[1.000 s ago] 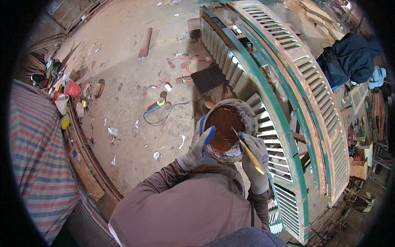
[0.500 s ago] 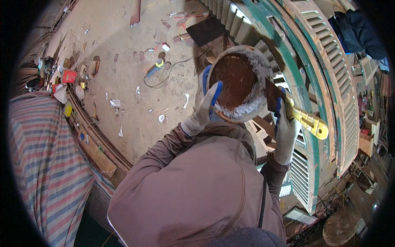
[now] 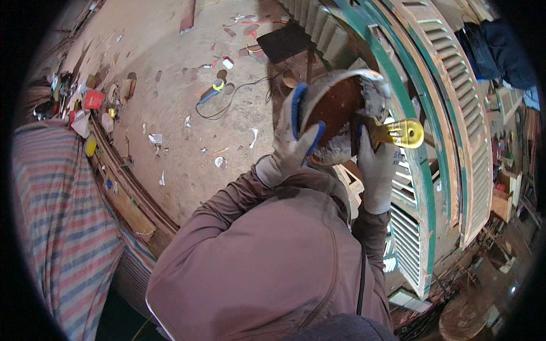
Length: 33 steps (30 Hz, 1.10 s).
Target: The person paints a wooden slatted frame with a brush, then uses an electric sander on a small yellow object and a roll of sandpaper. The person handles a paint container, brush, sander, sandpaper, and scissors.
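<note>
While the gloved left hand (image 3: 291,142) grips the rim of a putty-crusted bowl (image 3: 341,113) at upper centre, tilting its rust-brown inside toward the worker, the gloved right hand (image 3: 375,165) closes around a yellow-handled putty knife (image 3: 401,133), blade dipped in the bowl. Green louvred shutters (image 3: 432,113) lie at right; a corded power tool (image 3: 209,94) rests on the dusty floor (image 3: 170,85), upper left.

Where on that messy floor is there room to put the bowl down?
The widest bare patch of the dusty concrete floor lies between the clutter of small bottles and boxes along the left edge and the blue-and-yellow corded power tool. Paper scraps dot the floor nearer the person. It is crowded by the green-and-white louvred shutters.
</note>
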Motion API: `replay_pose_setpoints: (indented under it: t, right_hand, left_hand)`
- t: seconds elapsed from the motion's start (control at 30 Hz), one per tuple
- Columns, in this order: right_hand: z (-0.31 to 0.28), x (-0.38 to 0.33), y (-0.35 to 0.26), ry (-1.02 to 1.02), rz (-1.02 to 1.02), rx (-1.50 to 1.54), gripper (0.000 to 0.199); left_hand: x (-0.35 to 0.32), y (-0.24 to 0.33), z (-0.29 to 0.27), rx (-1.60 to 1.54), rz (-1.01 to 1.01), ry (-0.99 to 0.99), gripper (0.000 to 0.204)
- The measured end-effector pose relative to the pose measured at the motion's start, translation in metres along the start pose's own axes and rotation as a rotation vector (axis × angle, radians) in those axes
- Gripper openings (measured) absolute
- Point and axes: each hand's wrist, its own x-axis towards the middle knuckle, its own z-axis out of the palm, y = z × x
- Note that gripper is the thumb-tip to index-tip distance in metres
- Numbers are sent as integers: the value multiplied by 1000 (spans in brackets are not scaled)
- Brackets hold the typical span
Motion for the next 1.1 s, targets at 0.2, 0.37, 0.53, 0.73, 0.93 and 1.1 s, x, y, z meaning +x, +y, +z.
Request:
replay_pose_setpoints:
  t: [0.2,0.37,0.53,0.73,0.93,1.1]
  right_hand:
    - [12,4,-5,-96,-33,-182,18]
    - [49,16,-9,-136,-215,-117,14]
    - [113,37,-41,-111,-245,32,19]
    - [209,97,-100,-315,-141,171,29]
    - [267,154,-180,-402,291,430,31]
    - [278,203,-193,-385,452,668,29]
  left_hand:
    - [0,7,-2,419,50,-77,86]
    - [4,7,-28,512,-16,-67,84]
    - [38,9,-85,469,-57,11,83]
    - [113,-5,-200,364,-57,6,80]
    - [188,-18,-300,298,-105,90,75]
    - [246,-25,-332,17,-174,194,66]
